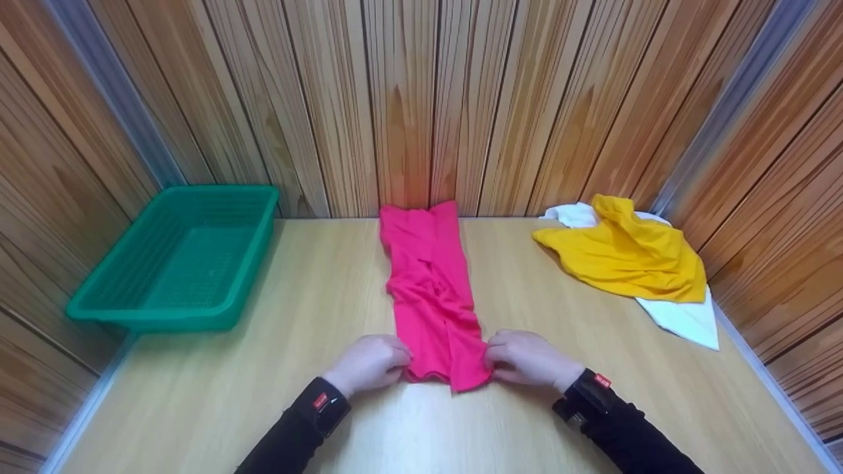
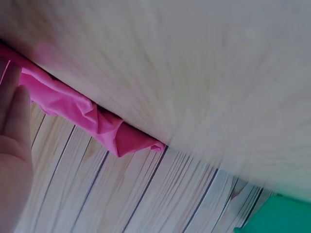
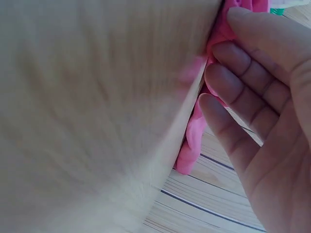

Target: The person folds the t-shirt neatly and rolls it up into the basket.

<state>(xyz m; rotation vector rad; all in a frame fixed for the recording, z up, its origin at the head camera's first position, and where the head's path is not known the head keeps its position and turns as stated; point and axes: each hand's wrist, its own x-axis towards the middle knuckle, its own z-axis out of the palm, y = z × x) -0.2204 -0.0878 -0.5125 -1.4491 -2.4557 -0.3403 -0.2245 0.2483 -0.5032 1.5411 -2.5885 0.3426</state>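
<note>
A bright pink garment (image 1: 431,289) lies folded into a long, wrinkled strip on the table, stretching from the back wall toward me. My left hand (image 1: 372,362) pinches its near left corner, and my right hand (image 1: 527,359) pinches the near right corner. Seen from the left wrist, the garment (image 2: 92,109) runs low along the table, with part of the left hand (image 2: 14,155) at the frame's edge. In the right wrist view, the thumb and curled fingers of the right hand (image 3: 272,102) meet the pink fabric (image 3: 194,136); the exact grip is partly hidden.
A green plastic basket (image 1: 227,309) stands at the back left. At the back right, a yellow cloth (image 1: 632,257) lies crumpled over a white cloth (image 1: 685,322). Wood-patterned walls (image 1: 408,99) enclose the table (image 1: 316,283) at the back and sides.
</note>
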